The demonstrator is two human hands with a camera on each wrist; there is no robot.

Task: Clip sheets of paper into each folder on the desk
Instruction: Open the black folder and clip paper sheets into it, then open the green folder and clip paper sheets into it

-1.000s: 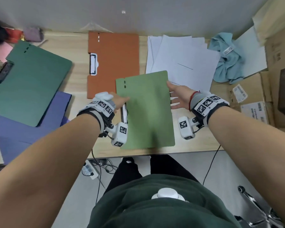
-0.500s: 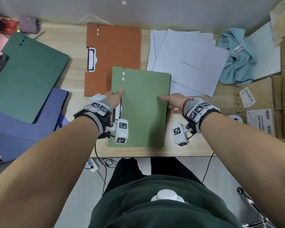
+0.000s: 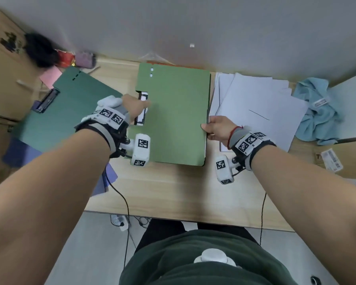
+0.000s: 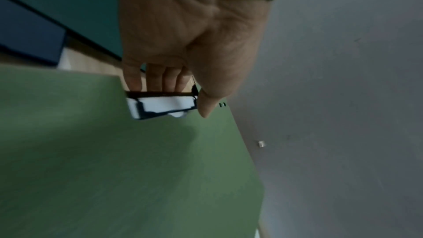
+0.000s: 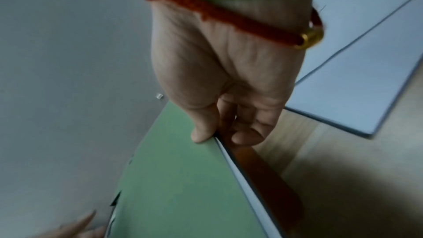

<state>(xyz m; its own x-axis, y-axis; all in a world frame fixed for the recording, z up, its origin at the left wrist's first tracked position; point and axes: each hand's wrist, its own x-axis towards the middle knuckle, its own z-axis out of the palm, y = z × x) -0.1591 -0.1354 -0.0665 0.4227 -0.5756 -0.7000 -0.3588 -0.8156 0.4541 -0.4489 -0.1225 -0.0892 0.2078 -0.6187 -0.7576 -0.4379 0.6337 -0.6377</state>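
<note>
green folder (image 3: 177,118) with paper inside, held by both hands.

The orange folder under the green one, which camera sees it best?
The right wrist view: the orange folder shows along the light green folder's edge. The head view shows only a sliver at the top; the left wrist view shows none.

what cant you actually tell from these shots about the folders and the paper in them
- Orange folder: almost wholly covered by the light green folder in the head view; only an edge shows at the right wrist.
- Sheet count inside the light green folder: only thin white edges show; blurred.
- Blue folder: hidden by the dark green folder and left forearm.
</note>
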